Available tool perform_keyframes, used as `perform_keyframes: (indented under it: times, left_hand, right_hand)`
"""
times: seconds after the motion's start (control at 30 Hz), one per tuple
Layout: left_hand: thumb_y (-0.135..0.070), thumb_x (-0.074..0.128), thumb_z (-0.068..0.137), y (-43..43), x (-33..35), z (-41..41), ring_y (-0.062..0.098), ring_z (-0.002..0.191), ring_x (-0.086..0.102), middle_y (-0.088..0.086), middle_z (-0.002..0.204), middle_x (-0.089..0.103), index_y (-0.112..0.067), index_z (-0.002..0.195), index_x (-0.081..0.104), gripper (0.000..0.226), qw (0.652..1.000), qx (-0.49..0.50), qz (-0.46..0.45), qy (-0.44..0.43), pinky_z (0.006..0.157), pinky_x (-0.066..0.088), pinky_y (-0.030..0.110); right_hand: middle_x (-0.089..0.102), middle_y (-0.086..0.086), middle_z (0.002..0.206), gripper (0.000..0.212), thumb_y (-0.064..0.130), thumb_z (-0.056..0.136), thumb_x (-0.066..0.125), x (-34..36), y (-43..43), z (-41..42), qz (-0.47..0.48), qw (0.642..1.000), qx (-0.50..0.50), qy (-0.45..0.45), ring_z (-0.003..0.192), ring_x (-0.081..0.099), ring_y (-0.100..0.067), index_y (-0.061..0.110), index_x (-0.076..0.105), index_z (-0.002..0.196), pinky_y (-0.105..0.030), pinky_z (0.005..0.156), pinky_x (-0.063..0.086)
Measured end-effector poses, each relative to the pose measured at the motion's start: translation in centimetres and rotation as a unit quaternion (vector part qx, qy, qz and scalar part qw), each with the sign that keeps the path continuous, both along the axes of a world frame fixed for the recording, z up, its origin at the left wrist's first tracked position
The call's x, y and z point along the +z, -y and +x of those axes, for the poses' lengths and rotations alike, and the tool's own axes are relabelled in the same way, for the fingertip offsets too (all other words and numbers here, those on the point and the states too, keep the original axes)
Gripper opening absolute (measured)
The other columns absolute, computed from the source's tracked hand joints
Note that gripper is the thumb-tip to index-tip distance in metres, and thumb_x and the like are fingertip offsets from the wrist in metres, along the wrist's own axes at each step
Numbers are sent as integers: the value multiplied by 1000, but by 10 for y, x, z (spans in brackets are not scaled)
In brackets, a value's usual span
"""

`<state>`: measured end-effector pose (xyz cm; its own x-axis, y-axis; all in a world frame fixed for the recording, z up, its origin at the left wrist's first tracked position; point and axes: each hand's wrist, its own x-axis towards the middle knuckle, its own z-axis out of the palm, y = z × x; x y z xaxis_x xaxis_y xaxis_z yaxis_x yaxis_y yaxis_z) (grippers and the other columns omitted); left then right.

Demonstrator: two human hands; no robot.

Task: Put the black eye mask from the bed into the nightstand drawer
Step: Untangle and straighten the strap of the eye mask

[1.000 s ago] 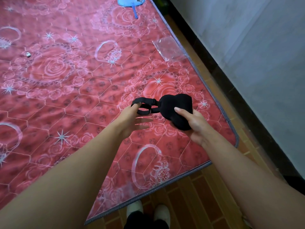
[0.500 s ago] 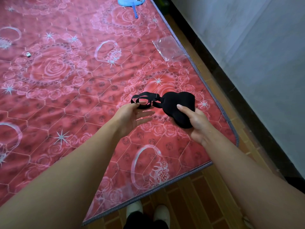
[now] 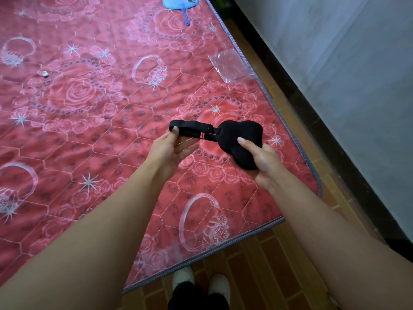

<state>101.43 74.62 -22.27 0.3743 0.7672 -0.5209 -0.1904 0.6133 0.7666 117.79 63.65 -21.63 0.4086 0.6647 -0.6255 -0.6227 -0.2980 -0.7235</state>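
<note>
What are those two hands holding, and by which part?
The black eye mask: the right hand grips its padded body, while the left hand pinches the end of its strap.

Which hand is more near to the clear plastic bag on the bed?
Right. The right hand holds the eye mask just below the plastic bag; the left hand is farther left, on the strap.

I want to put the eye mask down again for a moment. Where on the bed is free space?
Free: the wide red mattress cover left of the left hand, below the small grey object. Also the near corner under the right hand. More crowded: the right edge with the clear plastic bag and the top with the blue fan.
</note>
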Motion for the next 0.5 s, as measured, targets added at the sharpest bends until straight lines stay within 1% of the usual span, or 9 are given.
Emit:
perform_keyframes:
  times: [0.07,0.1,0.17,0.2,0.27,0.33,0.4,0.5]
  left_hand:
    - [-19,34,98,2,8,-2,26,96,64,12,99,65,-5,96,59,29,1000,-9,0,10,73,59,29]
    - [-18,32,99,3,13,-3,27,100,63,13,104,65,-3,101,58,30,1000,-19,-2,11,74,59,28]
    - [-17,27,100,6,26,-7,26,100,64,14,109,63,-1,106,55,33,999,-35,-16,15,75,58,28]
    - [-16,25,100,7,33,-10,24,96,65,14,107,64,-1,103,56,34,999,-43,-21,21,75,59,27]
    - [-12,24,99,9,50,-17,18,89,68,12,100,67,-5,98,59,36,998,-58,-20,25,76,59,25]
    - [-10,25,98,12,66,-20,17,82,71,10,89,72,-5,94,61,37,999,-40,-26,26,72,60,24]
    - [-8,28,97,14,83,-19,18,73,72,8,74,74,-3,88,60,34,998,23,-46,24,65,60,26]
    - [-4,31,95,15,108,-16,20,63,68,7,54,71,-1,80,57,30,988,136,-78,9,60,59,31]
  right_hand:
    - [66,-11,93,18,11,80,65,8,-1,-3,-5,1000,-7,-4,78,66,-22,7,59,97,-30,63,58]
    - [66,-12,93,22,11,81,65,12,-1,-4,-10,1000,-8,-3,78,65,-22,5,58,101,-30,64,58]
    - [65,-13,94,32,11,81,65,24,-2,-6,-20,1000,-8,5,79,65,-22,2,55,110,-32,65,57]
    - [65,-13,94,33,11,81,64,32,-2,-7,-19,1000,-8,6,78,65,-22,1,55,111,-31,63,58]
    - [65,-12,90,31,10,82,63,47,-1,-9,-6,1000,-7,0,75,65,-21,1,55,110,-27,56,58]
    - [64,-11,91,33,10,82,63,64,1,-10,0,1000,2,7,74,64,-20,0,54,113,-25,53,58]
    - [65,-11,93,35,10,82,64,82,3,-14,11,1000,13,15,75,65,-21,0,53,114,-25,55,58]
    - [65,-11,97,34,10,81,64,111,5,-23,34,999,34,22,78,67,-22,4,54,113,-28,59,59]
